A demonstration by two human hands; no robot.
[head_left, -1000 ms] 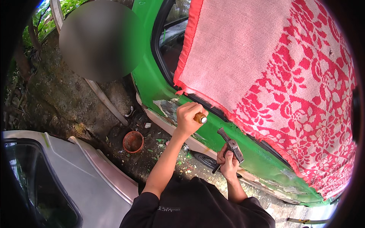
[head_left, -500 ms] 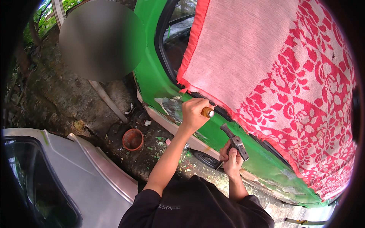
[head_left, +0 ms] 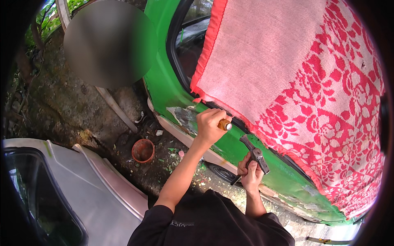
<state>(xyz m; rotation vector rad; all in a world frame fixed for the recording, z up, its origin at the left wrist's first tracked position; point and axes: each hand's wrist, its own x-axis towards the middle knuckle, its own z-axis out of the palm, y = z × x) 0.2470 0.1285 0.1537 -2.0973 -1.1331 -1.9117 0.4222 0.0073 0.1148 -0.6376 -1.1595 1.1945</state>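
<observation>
My left hand (head_left: 209,127) grips an amber tool handle with a metal cap (head_left: 225,124) against the upper side of the green car body (head_left: 230,147), just below the window trim; the working end is hidden. Lower right, my right hand (head_left: 250,176) is closed round a dark metal hammer (head_left: 257,158), its head angled upward in front of the green panel. Bare, flaking patches (head_left: 180,117) show in the paint beside my left hand. A red and pink floral towel (head_left: 271,57) drapes over the car's side window (head_left: 186,49), down to the trim above both hands.
A silver car (head_left: 98,197) with a dark window stands close at lower left. On the dirty ground between the cars sit a terracotta pot (head_left: 143,151) and scattered paint chips. A long pale strip (head_left: 113,106) lies behind, near roots and foliage. A blurred oval masks the upper left.
Both hands, with their tools, have moved a little to the right and upward along the green panel since one second ago. Both grips look the same.
</observation>
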